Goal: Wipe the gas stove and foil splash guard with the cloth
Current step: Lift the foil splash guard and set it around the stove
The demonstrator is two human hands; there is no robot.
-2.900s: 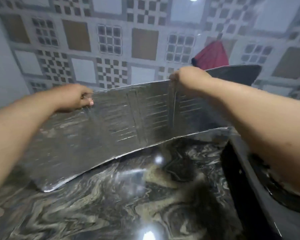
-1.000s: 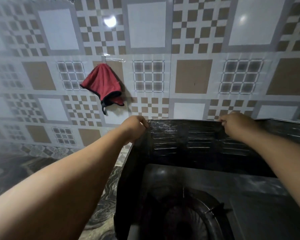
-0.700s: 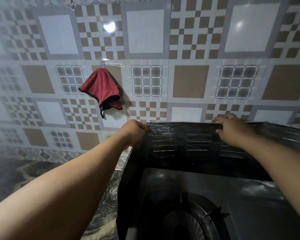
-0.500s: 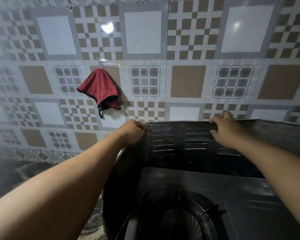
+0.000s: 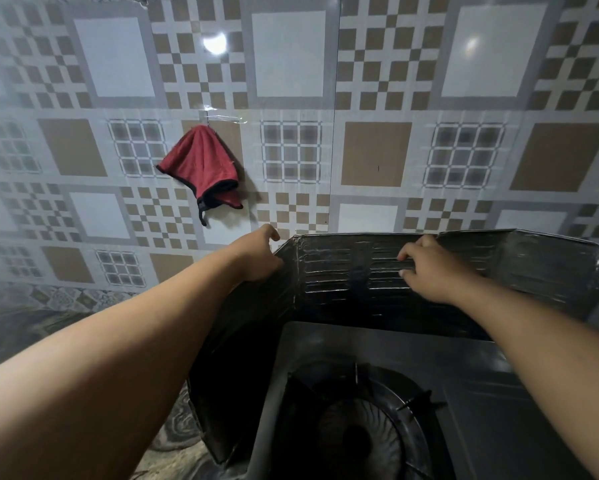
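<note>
The left hand [image 5: 256, 256] grips the foil splash guard [image 5: 329, 271] at its left fold. The right hand [image 5: 429, 268] presses relaxed fingers on the rear panel, above the gas stove [image 5: 471, 403]. The red cloth [image 5: 203, 168] hangs on the tiled wall [image 5: 377, 81].

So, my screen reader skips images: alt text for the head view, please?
Two bare hands steady a foil splash guard standing around a gas stove: left hand grips its corner, right hand presses its back panel. A red cloth hangs on the tiled wall.

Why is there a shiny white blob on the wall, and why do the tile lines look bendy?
In the head view, the white blob is lamp glare on the glossy tiled wall, with a fainter one further right; the wide-angle lens bows the tile lines near the edges; the foil splash guard and gas stove sit in dim shadow.
</note>
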